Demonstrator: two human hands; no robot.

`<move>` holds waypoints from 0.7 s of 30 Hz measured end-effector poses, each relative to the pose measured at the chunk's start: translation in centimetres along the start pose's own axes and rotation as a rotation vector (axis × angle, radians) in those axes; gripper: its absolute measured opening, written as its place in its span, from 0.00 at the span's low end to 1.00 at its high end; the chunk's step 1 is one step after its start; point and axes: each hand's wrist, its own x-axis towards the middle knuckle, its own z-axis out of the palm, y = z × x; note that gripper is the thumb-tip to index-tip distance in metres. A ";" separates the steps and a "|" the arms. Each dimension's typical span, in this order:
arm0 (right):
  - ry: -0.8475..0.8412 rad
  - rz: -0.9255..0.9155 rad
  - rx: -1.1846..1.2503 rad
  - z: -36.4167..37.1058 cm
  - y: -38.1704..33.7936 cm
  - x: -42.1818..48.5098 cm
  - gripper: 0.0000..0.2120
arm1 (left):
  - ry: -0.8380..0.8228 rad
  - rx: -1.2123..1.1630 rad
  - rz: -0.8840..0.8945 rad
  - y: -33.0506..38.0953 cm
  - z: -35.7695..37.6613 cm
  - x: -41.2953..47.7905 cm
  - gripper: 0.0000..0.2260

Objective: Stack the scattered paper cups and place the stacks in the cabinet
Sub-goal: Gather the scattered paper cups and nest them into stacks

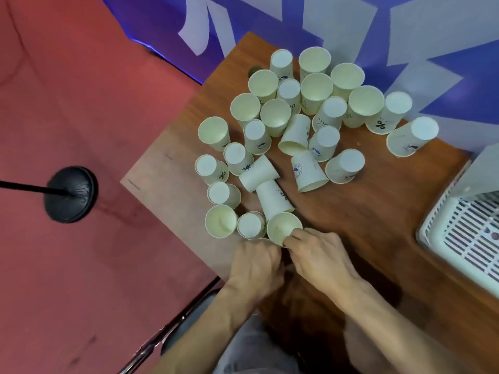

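1. Spread across the left side, red floor (67, 103); hung behind the table's far edge, a blue-and-white banner (405, 36).
2. Set at an angle across the middle and right, a brown wooden table (351, 225), its near-left corner just above the two forearms.
3. Parked at the table's right edge, a white slatted basket (459, 238), partly cut off by the frame.
4. Standing on the floor, well off the table's left edge, a black round stand (70, 194) with a thin pole.
5. Scattered from the far edge to the near-left edge, more than twenty paper cups (297, 117): some upright, some upside down, a few on their sides, many touching.
6. Reaching in at the near-left edge, right hand (321, 257), fingertips pinching the rim of the nearest cup (282, 226), upright with its mouth open.
7. Pressed in just beside it, left hand (253, 265), fingers curled against that cup's lower side; grasping or merely touching, cannot tell.
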 end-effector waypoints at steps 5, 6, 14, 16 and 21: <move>0.190 0.065 0.025 -3.9 -1.1 -3.6 0.09 | 0.181 -0.045 0.057 1.6 -1.9 -2.4 0.23; 0.219 0.082 0.025 -4.8 -1.1 -4.7 0.08 | 0.211 -0.032 0.066 2.1 -2.3 -3.0 0.23; 0.579 0.286 0.125 -7.5 1.4 -15.4 0.09 | 0.419 0.013 0.174 9.5 -7.8 -5.2 0.12; 0.675 0.353 0.140 -7.7 2.3 -18.3 0.10 | 0.489 0.030 0.220 12.3 -9.3 -5.5 0.12; 0.838 0.553 0.152 -8.0 4.8 -27.5 0.08 | 0.562 0.107 0.406 21.2 -11.1 -6.2 0.10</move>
